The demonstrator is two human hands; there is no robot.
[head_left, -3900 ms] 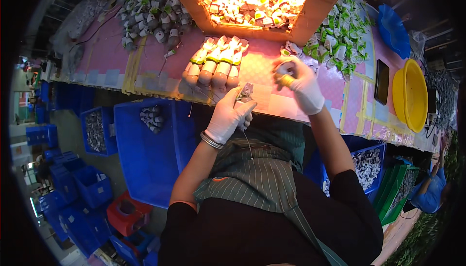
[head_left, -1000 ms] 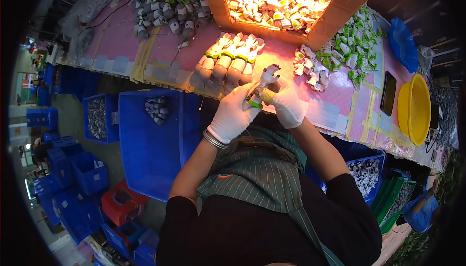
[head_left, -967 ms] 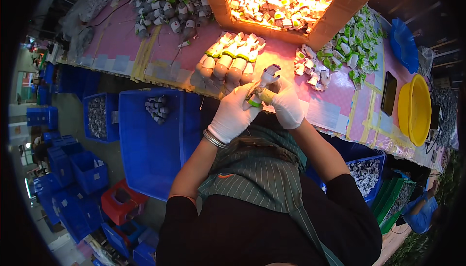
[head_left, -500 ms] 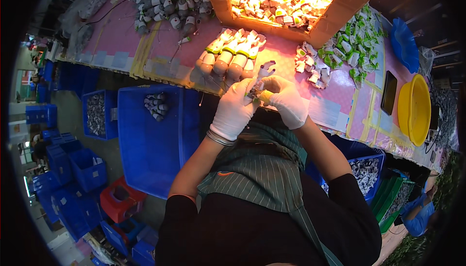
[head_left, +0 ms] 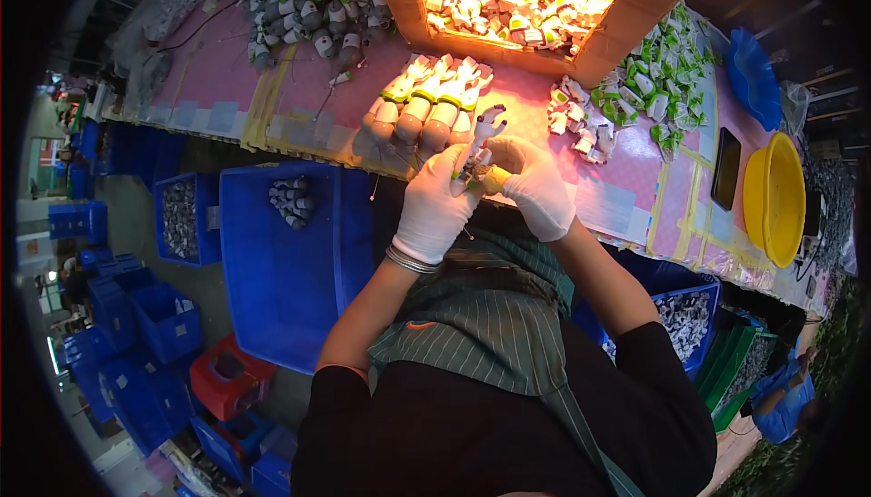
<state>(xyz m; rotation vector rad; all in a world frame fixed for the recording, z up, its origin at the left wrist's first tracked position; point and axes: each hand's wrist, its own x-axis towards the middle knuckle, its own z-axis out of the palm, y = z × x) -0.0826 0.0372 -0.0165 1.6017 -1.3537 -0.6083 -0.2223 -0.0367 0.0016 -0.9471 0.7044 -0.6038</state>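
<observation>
Both hands wear white gloves and meet just over the table's near edge. My left hand point(head_left: 437, 206) is closed, thumb and fingers pinching a small white and grey plastic part point(head_left: 490, 125) with prongs pointing up and a bit of green low down. My right hand point(head_left: 537, 190) is closed on the same part from the other side, a yellow covering on a fingertip. The fingers hide the part's lower end. Just beyond my left hand lies a row of white plastic pieces point(head_left: 426, 108) with green bands and rounded grey ends.
A cardboard box point(head_left: 581, 66) of white parts glows under a bright lamp. Loose green and white parts point(head_left: 649, 88) lie to its right, grey-white pieces point(head_left: 318, 7) to its left. A phone point(head_left: 726, 168) and yellow basin point(head_left: 774, 199) sit at right. A blue bin point(head_left: 272, 288) stands lower left.
The view has shifted very slightly. Both hands stay in the same place, and the pronged part leans a little differently between the fingers.
</observation>
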